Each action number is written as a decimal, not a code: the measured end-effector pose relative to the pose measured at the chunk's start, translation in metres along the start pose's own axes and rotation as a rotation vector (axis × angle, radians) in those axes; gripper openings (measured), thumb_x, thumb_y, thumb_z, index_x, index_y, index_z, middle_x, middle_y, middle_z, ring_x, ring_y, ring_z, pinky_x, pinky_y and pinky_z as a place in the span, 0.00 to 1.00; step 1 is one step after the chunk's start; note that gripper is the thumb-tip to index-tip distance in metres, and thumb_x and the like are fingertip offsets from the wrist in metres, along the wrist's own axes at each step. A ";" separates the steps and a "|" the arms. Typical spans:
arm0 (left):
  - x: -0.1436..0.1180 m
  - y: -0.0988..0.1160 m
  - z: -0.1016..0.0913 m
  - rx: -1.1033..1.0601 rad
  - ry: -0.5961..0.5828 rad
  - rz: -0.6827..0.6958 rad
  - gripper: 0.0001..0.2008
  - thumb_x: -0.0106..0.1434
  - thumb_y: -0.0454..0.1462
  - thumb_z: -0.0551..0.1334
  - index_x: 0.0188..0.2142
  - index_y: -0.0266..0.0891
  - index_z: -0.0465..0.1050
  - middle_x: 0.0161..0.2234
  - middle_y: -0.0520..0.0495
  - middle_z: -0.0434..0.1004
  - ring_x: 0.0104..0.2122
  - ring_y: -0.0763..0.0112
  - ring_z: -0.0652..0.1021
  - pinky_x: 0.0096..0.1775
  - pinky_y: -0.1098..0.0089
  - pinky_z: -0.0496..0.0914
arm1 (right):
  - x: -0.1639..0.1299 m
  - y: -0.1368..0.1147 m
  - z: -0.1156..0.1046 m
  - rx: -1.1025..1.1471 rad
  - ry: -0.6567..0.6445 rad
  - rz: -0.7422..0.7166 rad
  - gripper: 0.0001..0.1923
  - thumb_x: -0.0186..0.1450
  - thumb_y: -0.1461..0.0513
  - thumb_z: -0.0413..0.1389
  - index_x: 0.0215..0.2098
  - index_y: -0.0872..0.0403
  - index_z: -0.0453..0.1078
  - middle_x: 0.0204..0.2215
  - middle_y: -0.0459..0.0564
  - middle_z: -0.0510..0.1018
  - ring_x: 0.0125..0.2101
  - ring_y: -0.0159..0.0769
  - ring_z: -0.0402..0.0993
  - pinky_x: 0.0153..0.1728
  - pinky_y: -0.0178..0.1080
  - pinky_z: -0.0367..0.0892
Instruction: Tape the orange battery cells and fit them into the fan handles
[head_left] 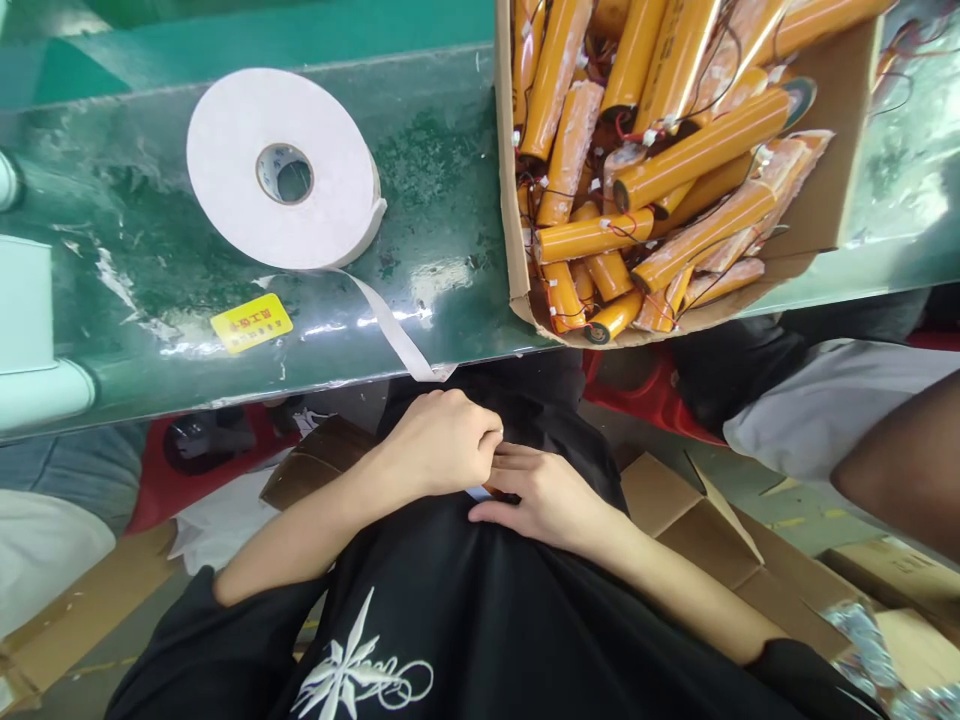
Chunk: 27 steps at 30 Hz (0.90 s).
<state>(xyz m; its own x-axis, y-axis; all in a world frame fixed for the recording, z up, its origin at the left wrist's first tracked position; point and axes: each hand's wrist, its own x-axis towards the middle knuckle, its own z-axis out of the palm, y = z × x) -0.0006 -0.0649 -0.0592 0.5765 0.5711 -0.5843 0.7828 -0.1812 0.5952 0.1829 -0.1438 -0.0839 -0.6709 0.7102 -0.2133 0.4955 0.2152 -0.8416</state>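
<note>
My left hand (pixel 444 440) is closed in a fist over my lap, its knuckles upward; what its fingers grip is hidden. Touching it is my right hand (pixel 547 495), with curled fingers and the thumb stretched below. Between them shows a sliver of an orange battery pack (pixel 492 490) with a whitish strip at its edge; the rest is covered by my hands. A large roll of white tape (pixel 217 165) lies on the green table, its loose end (pixel 401 345) hanging over the edge just above my left hand.
A cardboard box (pixel 508 200) full of orange wired battery packs (pixel 701 150) stands on the green table (pixel 431 130) at right. A yellow card (pixel 252 323) lies left. Red stools (pixel 645 395), opened cartons (pixel 690 520) and people seated on both sides are below the table edge.
</note>
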 end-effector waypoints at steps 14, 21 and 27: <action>-0.053 -0.125 -0.108 0.332 0.972 0.123 0.23 0.71 0.48 0.61 0.61 0.44 0.76 0.59 0.38 0.81 0.62 0.46 0.76 0.63 0.44 0.72 | 0.120 -0.038 -0.301 -0.715 0.538 -0.050 0.09 0.70 0.56 0.64 0.42 0.52 0.85 0.23 0.44 0.83 0.21 0.31 0.77 0.25 0.33 0.66; -0.038 -0.154 -0.124 0.547 0.914 0.048 0.20 0.69 0.41 0.61 0.58 0.42 0.78 0.55 0.35 0.82 0.60 0.39 0.75 0.49 0.47 0.82 | 0.243 -0.027 -0.357 -0.795 0.649 0.321 0.18 0.74 0.58 0.59 0.38 0.66 0.82 0.45 0.63 0.86 0.46 0.41 0.83 0.48 0.37 0.70; -0.062 -0.097 -0.113 0.448 1.394 0.214 0.26 0.70 0.36 0.64 0.66 0.45 0.67 0.57 0.39 0.79 0.68 0.37 0.68 0.62 0.38 0.74 | 0.178 -0.064 -0.245 -0.260 0.295 -0.091 0.27 0.72 0.48 0.62 0.62 0.53 0.76 0.43 0.52 0.87 0.35 0.36 0.82 0.38 0.38 0.77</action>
<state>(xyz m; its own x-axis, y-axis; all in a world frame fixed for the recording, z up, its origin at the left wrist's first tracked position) -0.1390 0.0076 -0.0180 0.2057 0.7455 0.6340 0.8686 -0.4375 0.2326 0.1673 0.1333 0.0533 -0.5498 0.8344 0.0394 0.5903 0.4215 -0.6884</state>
